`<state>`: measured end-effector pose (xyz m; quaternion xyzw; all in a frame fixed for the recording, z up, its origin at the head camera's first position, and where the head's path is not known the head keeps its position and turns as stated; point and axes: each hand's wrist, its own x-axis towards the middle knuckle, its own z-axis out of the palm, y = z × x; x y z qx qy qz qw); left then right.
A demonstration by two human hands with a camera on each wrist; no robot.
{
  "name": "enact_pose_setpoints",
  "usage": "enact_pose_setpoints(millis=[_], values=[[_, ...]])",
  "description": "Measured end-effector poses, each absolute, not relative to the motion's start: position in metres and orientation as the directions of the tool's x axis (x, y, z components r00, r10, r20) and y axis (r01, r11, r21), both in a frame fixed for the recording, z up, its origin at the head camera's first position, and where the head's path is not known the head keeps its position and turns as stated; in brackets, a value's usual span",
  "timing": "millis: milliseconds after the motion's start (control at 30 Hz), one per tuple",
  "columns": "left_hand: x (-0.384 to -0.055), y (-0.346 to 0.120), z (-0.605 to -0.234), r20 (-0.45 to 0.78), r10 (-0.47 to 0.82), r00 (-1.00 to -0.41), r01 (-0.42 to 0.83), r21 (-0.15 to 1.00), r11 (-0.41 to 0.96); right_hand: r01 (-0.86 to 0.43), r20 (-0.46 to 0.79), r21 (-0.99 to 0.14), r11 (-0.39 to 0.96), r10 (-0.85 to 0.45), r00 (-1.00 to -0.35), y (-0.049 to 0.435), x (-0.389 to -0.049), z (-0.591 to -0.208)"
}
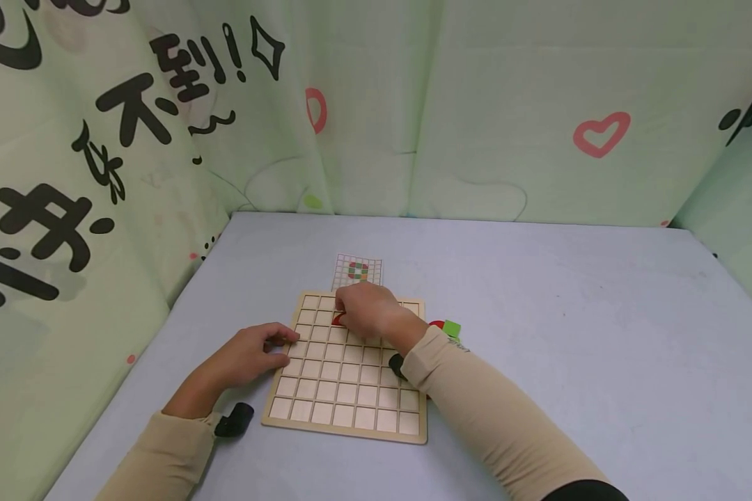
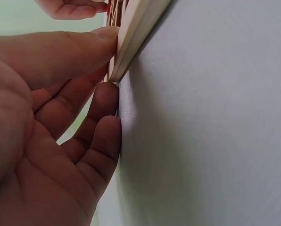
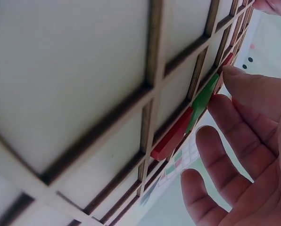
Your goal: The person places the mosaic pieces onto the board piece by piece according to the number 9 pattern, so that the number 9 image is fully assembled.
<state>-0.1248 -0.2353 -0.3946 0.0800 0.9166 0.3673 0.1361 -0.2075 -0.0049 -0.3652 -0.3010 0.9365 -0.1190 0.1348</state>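
A wooden grid board [image 1: 332, 393] with square cells lies on the table. My left hand [image 1: 251, 353] rests at its left edge, thumb and fingertips against the frame. Over the upper part of the board, my right hand [image 1: 372, 311] pinches a small red piece [image 3: 227, 62] between thumb and index finger, right at a cell; the index fingertip is hidden behind the thumb. Beside it in the right wrist view, a green piece [image 3: 202, 101] and another red piece [image 3: 172, 135] sit on the grid, covered by the hand in the head view.
A printed pattern card [image 1: 340, 270] with coloured squares lies just beyond the board, partly behind my right hand. Loose pieces, a red one [image 1: 436, 323] and a green one [image 1: 452, 328] among them, lie at the board's right, partly under my forearm. A printed curtain [image 1: 476, 125] encloses the table.
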Motion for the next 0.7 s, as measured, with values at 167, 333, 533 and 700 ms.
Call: enact_pose_setpoints(millis=[167,333,533,700], values=[[-0.1242,-0.2349,-0.3937,-0.192,0.244,-0.951,0.044,0.695,0.717,-0.549,-0.179,-0.298,0.781,-0.610,-0.772,-0.0042,-0.2076,-0.3647],[-0.1242,-0.2351,-0.3936,-0.189,0.246,-0.951,0.048,0.694,0.718,-0.550,-0.191,-0.308,0.776,-0.617,-0.763,-0.0021,-0.2074,-0.3633],[-0.1246,-0.2353,-0.3934,-0.184,0.254,-0.950,0.057,0.695,0.717,-0.540,-0.207,-0.340,0.770,-0.621,-0.756,0.0015,-0.2084,-0.3638],[-0.1244,-0.2353,-0.3930,-0.183,0.256,-0.949,0.061,0.691,0.720,-0.539,-0.211,-0.366,0.759,-0.632,-0.746,0.0037,-0.2085,-0.3620]])
